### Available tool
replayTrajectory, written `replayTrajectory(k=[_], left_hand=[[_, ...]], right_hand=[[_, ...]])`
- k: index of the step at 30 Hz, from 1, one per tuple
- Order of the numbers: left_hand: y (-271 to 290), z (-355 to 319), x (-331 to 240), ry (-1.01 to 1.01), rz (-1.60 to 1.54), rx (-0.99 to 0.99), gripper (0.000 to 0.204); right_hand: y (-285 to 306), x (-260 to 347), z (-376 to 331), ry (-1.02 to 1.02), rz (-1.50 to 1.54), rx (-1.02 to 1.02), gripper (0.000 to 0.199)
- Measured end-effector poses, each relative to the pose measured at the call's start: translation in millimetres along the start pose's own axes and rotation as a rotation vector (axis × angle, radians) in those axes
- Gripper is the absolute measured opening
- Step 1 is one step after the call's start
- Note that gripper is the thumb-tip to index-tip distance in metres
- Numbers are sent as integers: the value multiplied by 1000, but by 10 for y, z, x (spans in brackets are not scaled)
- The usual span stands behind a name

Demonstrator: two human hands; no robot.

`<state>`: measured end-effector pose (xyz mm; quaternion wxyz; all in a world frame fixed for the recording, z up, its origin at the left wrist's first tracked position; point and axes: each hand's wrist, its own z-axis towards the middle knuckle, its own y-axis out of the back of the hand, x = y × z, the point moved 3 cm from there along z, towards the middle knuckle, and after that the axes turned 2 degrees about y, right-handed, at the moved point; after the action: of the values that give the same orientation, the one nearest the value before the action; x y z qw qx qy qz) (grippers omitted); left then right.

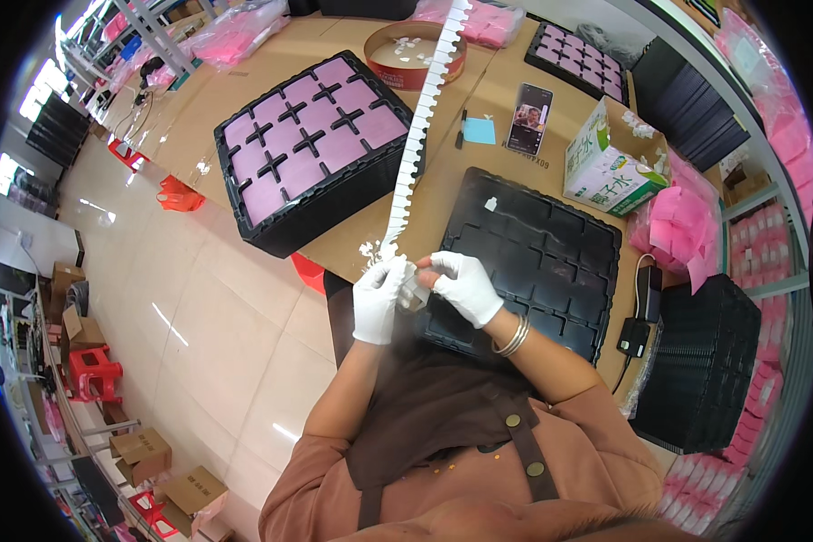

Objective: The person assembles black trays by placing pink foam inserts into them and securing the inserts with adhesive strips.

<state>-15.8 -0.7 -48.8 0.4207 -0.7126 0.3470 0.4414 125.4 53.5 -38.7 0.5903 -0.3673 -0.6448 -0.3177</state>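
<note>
Both of my hands wear white gloves, some right fingertips being bare. My left hand point(375, 298) is closed on a small pale piece point(413, 293), whose exact kind I cannot make out. Thumb and finger of my right hand point(465, 289) pinch at the same piece from the other side. Just beyond them, a long white strip with a toothed edge point(415, 135) runs away over the table. Small white scraps point(370, 253) cluster at its near end, beside my left fingers. Right of my hands lies a black moulded tray point(551, 244) with a white scrap on it.
Left of the strip sits a black compartment tray stack point(307, 212) filled with pink pieces. Behind are a round tin point(393, 77) and another pink-filled tray point(578, 59). A phone point(530, 117), blue notepad point(481, 131) and open carton point(605, 163) stand at the right. Black trays point(705, 361) are stacked far right.
</note>
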Motion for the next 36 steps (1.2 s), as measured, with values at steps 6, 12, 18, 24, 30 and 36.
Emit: replayTrajectory(k=[6,12,18,24,30,36], left_hand=[[97,-112,49,180,-270,133,25],[127,39,120,212,-417,137,22],[315,24,80,71,-1,-37,22],[146,-155,113,58,5,6,24],[-98,-237,121,97,-183,97,24],[-384,-58,140,245,-216,199,23]], right_hand=[[-133,-118,-160,-45,130,-70,9],[-80,54,-379,229,-132,-119,8],[289,-71,-367,139,-870,-46,11],[211,-132,-367,79,-1049,-182,27],[33,-201,-354,-69,197,-15,14],[180,-86,-554,-65,200,-151,3]])
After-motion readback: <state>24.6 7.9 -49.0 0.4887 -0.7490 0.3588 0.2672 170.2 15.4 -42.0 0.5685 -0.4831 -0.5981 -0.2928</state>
